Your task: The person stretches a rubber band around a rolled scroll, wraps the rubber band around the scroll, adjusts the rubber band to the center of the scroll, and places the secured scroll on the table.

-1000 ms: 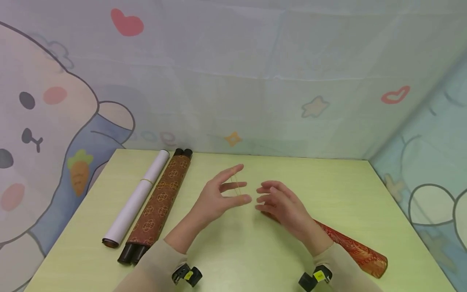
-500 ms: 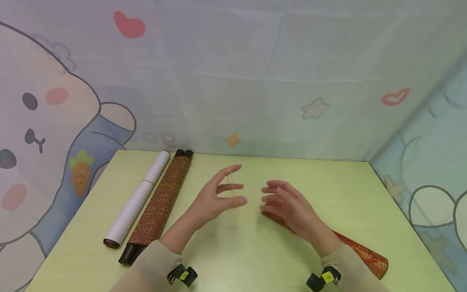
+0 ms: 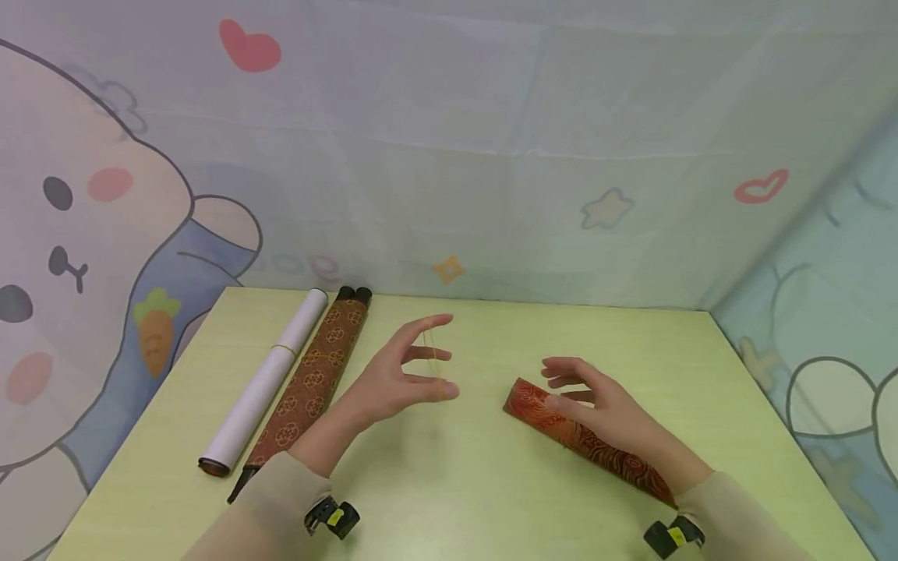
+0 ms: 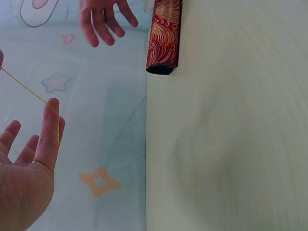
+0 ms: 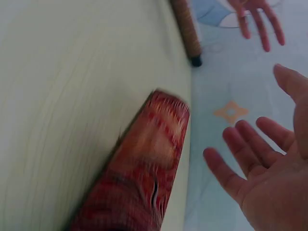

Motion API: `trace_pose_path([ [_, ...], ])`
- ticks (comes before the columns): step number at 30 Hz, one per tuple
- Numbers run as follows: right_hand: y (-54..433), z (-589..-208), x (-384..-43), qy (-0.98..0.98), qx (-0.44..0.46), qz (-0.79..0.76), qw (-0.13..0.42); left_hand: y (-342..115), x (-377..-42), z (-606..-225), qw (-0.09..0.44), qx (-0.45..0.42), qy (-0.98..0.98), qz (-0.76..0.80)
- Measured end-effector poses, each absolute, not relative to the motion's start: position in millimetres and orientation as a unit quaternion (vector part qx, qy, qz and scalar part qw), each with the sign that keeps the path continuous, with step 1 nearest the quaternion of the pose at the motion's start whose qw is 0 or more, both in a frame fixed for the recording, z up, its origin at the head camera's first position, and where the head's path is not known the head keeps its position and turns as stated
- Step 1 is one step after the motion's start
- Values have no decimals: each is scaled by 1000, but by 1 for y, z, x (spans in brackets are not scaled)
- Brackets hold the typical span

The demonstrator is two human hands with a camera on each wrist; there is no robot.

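Observation:
A thin yellow rubber band (image 4: 24, 85) is stretched between the thumb and a finger of my left hand (image 3: 384, 383). Its fingers are spread and extended, raised above the middle of the table. My right hand (image 3: 619, 413), its fingers loosely bent and holding nothing, hovers over a red-and-gold patterned roll (image 3: 532, 402). That roll lies slantwise on the table at the right, its near end hidden under the right forearm. In the right wrist view the palm shows bare beside the roll.
A white paper roll (image 3: 261, 393) with a yellow band round it lies at the left of the pale table (image 3: 456, 499). Next to it is a brown flower-patterned bundle (image 3: 312, 382) with black ends. A printed cloth (image 3: 449, 156) hangs behind the table.
My right hand has moved right and towards me, uncovering the far end of the red roll. The left hand has drifted left with the rubber band still stretched on it.

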State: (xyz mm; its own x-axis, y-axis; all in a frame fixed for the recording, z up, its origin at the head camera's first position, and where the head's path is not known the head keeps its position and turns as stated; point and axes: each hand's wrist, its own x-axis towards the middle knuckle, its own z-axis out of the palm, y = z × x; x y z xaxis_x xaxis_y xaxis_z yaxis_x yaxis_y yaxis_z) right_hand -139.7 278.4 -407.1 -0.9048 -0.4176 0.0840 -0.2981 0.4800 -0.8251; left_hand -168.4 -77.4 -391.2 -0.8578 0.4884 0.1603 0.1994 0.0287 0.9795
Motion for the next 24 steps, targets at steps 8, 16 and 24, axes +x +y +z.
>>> trace_pose_path([
  [8,311,-412,-121,944,-203,-253,61,-82,-169,-391,97,262,726,628],
  [16,339,-428,-108,969,-191,-150,47,-86,-172,-391,100,280,727,619],
  [24,347,-432,-98,971,-188,-137,62,-89,-173,-393,109,278,734,610],
])
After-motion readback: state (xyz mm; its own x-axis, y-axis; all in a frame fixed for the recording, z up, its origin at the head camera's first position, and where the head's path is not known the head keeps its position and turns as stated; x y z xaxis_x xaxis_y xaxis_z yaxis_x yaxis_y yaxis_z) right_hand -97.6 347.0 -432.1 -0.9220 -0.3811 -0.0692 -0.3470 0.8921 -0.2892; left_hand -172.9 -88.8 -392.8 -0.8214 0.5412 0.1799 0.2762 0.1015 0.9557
